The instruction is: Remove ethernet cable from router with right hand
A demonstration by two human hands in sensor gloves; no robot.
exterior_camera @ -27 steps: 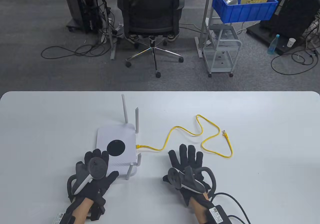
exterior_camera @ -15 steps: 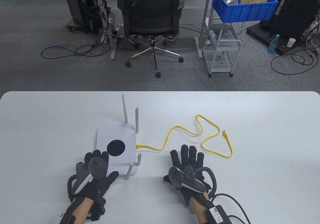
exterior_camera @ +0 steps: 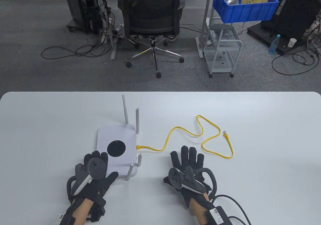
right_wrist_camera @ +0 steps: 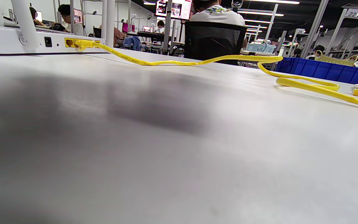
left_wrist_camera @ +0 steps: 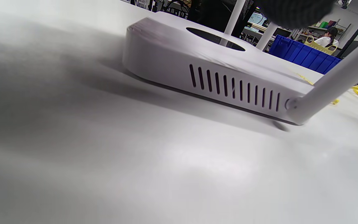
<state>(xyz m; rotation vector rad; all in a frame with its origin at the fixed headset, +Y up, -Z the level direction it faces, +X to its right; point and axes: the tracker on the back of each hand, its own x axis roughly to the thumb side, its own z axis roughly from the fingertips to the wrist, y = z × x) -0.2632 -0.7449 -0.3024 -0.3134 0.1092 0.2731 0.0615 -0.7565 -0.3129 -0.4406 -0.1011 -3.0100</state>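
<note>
A white router (exterior_camera: 116, 139) with several upright antennas and a black disc on top lies on the white table (exterior_camera: 263, 134). A yellow ethernet cable (exterior_camera: 200, 132) is plugged into the router's right side at its plug (exterior_camera: 139, 147) and snakes right to a loose end (exterior_camera: 225, 133). My left hand (exterior_camera: 96, 159) rests with its fingers on the router's near edge. My right hand (exterior_camera: 188, 157) lies flat and open on the table, just near of the cable and right of the router, holding nothing. The right wrist view shows the plug in the port (right_wrist_camera: 73, 42). The left wrist view shows the router's vented side (left_wrist_camera: 228, 87).
Beyond the table's far edge stand an office chair (exterior_camera: 151, 14), a metal cart (exterior_camera: 222, 51) and a blue bin (exterior_camera: 244, 6). An antenna (exterior_camera: 129, 172) juts out at the router's near right corner, between my hands.
My left hand has shifted very slightly to the left on the router. My right hand, the cable and the router stay as they were.
</note>
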